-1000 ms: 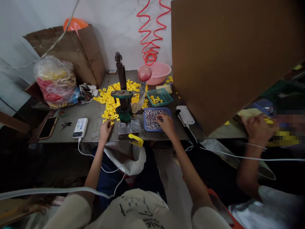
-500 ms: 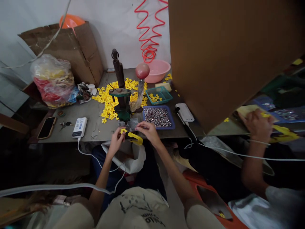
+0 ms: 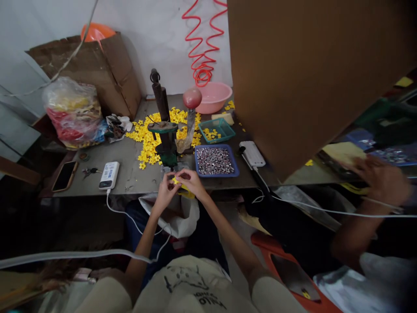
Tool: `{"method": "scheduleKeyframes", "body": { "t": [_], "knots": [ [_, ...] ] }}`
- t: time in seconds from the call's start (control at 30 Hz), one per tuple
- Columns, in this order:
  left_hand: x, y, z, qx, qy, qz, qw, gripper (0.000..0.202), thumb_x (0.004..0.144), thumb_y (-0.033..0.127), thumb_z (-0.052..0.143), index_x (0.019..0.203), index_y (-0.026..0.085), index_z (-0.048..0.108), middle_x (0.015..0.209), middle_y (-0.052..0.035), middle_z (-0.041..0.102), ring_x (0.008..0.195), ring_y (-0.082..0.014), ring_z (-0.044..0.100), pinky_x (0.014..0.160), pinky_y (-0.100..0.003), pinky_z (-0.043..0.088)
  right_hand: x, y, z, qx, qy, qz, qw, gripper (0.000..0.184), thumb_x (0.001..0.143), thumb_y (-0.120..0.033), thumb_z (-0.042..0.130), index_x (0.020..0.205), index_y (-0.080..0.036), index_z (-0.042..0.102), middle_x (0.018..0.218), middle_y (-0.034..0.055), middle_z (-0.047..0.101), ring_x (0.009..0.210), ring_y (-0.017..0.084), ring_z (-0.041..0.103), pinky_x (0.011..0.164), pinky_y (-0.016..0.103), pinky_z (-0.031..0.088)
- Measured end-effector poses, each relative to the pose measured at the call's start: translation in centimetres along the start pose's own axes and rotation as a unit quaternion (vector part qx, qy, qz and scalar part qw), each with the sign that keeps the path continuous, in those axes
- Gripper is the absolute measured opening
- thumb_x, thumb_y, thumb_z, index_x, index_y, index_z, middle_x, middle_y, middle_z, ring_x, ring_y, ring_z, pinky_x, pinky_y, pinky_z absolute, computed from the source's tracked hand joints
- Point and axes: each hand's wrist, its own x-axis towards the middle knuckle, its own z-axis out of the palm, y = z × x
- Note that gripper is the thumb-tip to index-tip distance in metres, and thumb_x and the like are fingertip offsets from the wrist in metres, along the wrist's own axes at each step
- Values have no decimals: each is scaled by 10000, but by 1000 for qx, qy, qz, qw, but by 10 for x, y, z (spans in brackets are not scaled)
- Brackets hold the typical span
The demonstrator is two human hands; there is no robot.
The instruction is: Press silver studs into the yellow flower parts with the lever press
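My left hand (image 3: 166,191) pinches a small yellow star-shaped piece (image 3: 176,180) at the table's front edge, just before the hand press (image 3: 168,152). Against that piece, the closed fingertips of my right hand (image 3: 193,183) meet those of the left. Anything small inside the right pinch is hidden. A yellow strip (image 3: 188,194) shows partly below my right fingers. The press has a green body and a lever with a round pink knob (image 3: 192,98). Just right of it lies a blue tray (image 3: 237,173) of shiny little gems (image 3: 215,161).
Yellow pieces (image 3: 148,145) lie heaped behind the press, near a teal basket (image 3: 224,135) and pink basin (image 3: 215,100). A power bank (image 3: 109,175) and phone (image 3: 64,176) lie left. Cardboard (image 3: 293,78) stands right; beyond it is a co-worker's hand (image 3: 384,182). A white cable (image 3: 81,255) crosses low.
My right hand has moved left from beside the tray to meet my left hand at the yellow piece. My left hand has shifted slightly right. The co-worker's hand has moved right.
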Motion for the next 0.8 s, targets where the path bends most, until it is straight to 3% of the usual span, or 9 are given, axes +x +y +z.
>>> {"method": "scheduleKeyframes", "body": {
  "t": [0.23,0.37,0.47,0.57,0.67,0.8],
  "knots": [
    [0,-8,-4,56,50,28,997,310,830,369,689,1056,161,644,753,3,575,658,-120,502,616,-230,385,-4,3,-2,-71,28,-43,996,261,786,-429,665,781,-172,708,885,76,688,822,188,653,758,303,527],
    [-1,-14,-4,82,84,31,993,335,791,340,716,1079,175,672,878,-34,650,721,-140,515,677,-249,402,-6,2,0,-99,33,-57,993,195,792,-365,654,771,-184,723,880,72,680,831,187,643,766,304,520],
    [0,-18,-5,88,85,33,992,343,795,336,709,1100,181,677,962,-59,680,775,-160,551,730,-269,430,-7,1,5,-131,42,-69,988,171,805,-321,624,784,-193,736,964,88,692,933,201,640,846,321,510],
    [2,-22,-13,110,94,43,989,331,802,330,707,1099,185,683,989,-67,683,825,-179,573,782,-294,447,-6,-2,1,-131,56,-63,988,212,817,-302,574,901,-200,739,1098,96,680,950,196,641,818,309,518],
    [10,-28,-23,168,119,54,977,304,784,307,731,1068,201,699,959,-61,676,859,-203,574,829,-326,441,4,-14,-18,-117,155,-67,979,248,828,-276,487,927,-195,699,1039,81,688,837,176,638,738,293,522],
    [24,-35,-29,230,128,48,964,296,766,273,755,1054,214,718,979,-74,672,934,-243,572,859,-358,421,36,-61,-51,-102,338,-139,925,248,873,-272,387,899,-182,617,972,90,667,861,189,636,790,319,526]
  ]
}}
